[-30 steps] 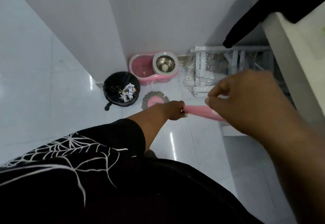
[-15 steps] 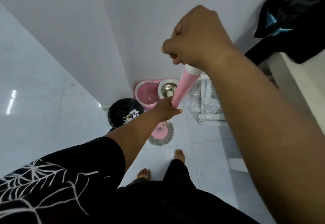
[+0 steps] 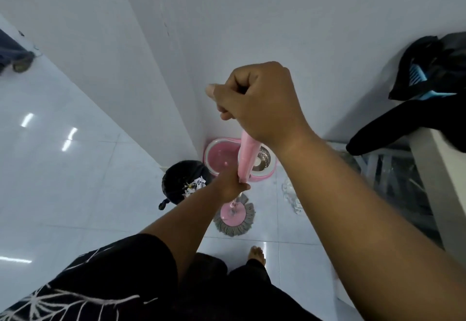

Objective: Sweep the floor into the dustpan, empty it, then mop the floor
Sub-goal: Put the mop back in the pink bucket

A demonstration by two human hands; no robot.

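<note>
While the round pink, grey-fringed mop head rests on the white tiled floor near the pink spin bucket, right hand clenches the top of the stiff pink plastic pole, left hand grips lower. Likely light, smooth; spaced holds suit steering.

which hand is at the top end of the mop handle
The right hand, wrapped round the top of the pink mop handle; the left hand holds it lower down, nearer the mop head.
</note>
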